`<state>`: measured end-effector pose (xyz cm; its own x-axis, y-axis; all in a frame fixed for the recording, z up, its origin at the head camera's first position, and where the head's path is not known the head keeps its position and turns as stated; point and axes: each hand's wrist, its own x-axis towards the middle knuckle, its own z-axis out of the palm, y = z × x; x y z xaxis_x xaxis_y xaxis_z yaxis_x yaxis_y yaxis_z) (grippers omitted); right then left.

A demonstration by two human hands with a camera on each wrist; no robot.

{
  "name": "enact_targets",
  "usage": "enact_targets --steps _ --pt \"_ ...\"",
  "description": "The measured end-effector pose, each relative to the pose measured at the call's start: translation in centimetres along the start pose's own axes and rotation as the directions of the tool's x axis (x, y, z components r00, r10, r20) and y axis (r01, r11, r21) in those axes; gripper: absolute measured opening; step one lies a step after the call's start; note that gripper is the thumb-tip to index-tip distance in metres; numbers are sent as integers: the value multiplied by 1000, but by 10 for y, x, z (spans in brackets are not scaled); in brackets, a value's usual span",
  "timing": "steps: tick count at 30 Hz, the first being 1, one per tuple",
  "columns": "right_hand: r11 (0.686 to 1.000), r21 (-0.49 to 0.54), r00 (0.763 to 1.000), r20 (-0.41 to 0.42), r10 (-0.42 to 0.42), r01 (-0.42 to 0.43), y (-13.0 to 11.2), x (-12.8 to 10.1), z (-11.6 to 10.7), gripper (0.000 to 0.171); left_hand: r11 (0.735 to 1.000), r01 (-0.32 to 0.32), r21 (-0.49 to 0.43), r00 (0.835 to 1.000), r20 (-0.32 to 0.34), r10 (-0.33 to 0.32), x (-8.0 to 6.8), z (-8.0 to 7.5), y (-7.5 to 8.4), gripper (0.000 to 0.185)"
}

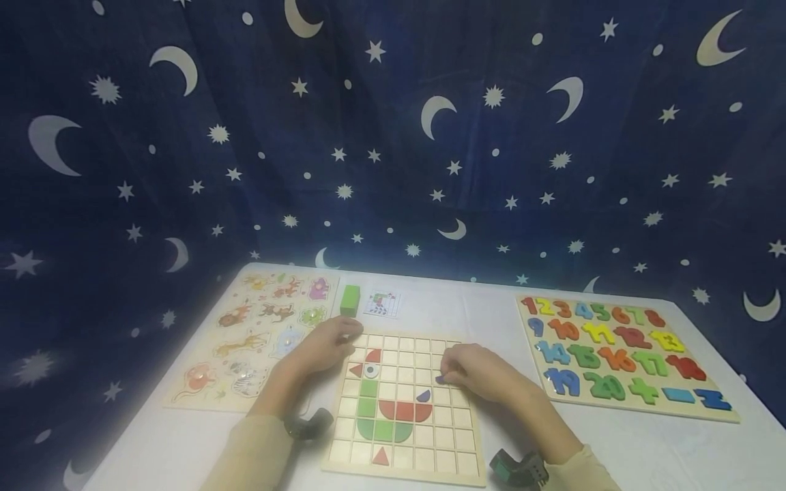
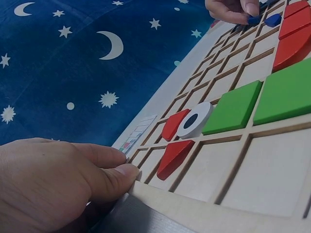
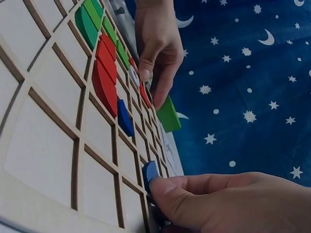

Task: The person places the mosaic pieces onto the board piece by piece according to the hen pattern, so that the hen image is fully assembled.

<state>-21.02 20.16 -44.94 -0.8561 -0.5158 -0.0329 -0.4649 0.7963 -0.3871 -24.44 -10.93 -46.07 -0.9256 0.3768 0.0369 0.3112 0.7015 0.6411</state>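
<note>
The square wooden grid board lies between both hands, several coloured pieces set in its cells. At its far left corner my left hand grips the edge, thumb and fingers together there. My right hand is over the board's right part and pinches a small blue rounded piece between thumb and fingers, low over a cell. Another blue piece sits above the red row. A white disc with a dark centre lies beside red pieces and a green square.
A green block and a small pattern card lie beyond the board. The animal puzzle is on the left, the number puzzle on the right. A dark curtain with moons and stars hangs behind the white table.
</note>
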Motion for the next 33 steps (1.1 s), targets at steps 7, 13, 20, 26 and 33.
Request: enact_targets --steps 7,13,20,26,33 --pt "998 7 998 -18 -64 64 2 -2 -1 6 1000 -9 10 1000 5 9 0 0 0 43" --pt "991 46 992 -20 -128 129 2 -2 -2 7 1000 -12 14 1000 1 12 0 0 -1 43" --pt "988 48 988 -36 -148 150 3 -2 -2 5 1000 -6 16 1000 4 6 0 0 -1 43" --pt "988 48 989 -30 -146 148 5 -1 -1 5 1000 -6 17 1000 6 6 -1 -1 0 43" --pt "988 51 990 -19 -142 143 5 -1 -2 5 1000 -3 19 1000 6 3 -1 -1 1 43"
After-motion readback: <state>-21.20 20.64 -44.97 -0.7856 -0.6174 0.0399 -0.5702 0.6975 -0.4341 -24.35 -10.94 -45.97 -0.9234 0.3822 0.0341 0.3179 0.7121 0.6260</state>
